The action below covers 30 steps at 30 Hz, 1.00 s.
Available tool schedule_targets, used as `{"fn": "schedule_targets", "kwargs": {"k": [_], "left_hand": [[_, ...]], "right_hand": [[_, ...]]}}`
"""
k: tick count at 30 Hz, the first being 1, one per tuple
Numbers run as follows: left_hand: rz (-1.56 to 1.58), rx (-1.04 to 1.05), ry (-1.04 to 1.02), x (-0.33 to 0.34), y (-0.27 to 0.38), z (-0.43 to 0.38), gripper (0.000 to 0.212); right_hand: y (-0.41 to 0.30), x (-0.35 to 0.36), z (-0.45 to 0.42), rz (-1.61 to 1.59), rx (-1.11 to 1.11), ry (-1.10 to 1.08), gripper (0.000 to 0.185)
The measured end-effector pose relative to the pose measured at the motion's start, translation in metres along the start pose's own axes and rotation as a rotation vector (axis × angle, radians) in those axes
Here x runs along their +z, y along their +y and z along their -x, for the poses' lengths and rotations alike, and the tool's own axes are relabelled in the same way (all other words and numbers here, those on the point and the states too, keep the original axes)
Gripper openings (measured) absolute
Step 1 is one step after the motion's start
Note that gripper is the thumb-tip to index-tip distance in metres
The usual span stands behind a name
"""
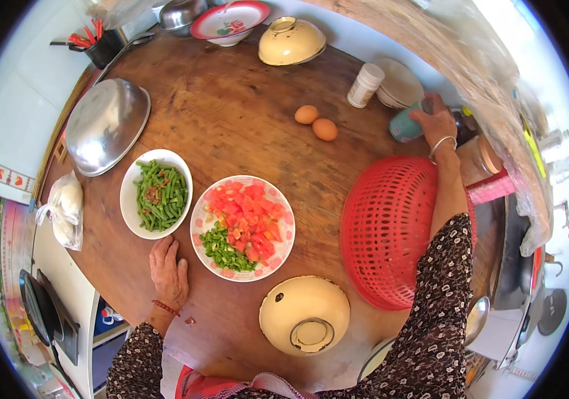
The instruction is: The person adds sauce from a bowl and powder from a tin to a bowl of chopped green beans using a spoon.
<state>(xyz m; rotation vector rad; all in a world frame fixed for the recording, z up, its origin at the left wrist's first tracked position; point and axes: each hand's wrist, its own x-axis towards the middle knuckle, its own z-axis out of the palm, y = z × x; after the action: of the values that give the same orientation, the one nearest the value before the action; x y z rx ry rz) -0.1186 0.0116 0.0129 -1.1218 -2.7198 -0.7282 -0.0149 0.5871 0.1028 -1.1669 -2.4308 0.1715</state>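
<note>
My right hand (436, 122) reaches over an overturned red plastic colander (389, 229) and grips a teal cylindrical container (406, 124) at the table's far right. My left hand (168, 272) rests on the wooden table (244, 119), empty, its fingertips close to a white bowl (127, 199) of cut green beans (164, 194). Right of that bowl, a patterned plate (284, 249) holds chopped tomatoes (247, 214) and chopped green pieces, perhaps peppers (224, 249). Two brown eggs (306, 114) lie together beyond the plate.
An overturned yellow enamel bowl (304, 314) sits near the front edge; another (292, 42) stands at the back. A metal basin (107, 127) lies inverted at left, beside a knotted plastic bag (66, 209). A white lidded bottle (365, 86) stands by stacked bowls (399, 82).
</note>
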Motion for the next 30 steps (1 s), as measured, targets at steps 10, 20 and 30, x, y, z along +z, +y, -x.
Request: {"fn": "schedule_targets", "kwargs": {"k": [10,20,30], "left_hand": [[0.048,0.040,0.059,0.004,-0.008,0.006,0.033],[0.218,0.096,0.149,0.007,-0.020,0.011,0.036],[1.868,-0.369,-0.586,-0.079,0.001,0.060,0.063]], "right_hand": [[-0.170,-0.099,0.147,-0.425,-0.521,0.173,0.048],[-0.244,-0.147,0.305,-0.607,-0.384,-0.133,0.054],[-0.293,-0.127,0.386,-0.605,-0.296,-0.144,0.057]]}}
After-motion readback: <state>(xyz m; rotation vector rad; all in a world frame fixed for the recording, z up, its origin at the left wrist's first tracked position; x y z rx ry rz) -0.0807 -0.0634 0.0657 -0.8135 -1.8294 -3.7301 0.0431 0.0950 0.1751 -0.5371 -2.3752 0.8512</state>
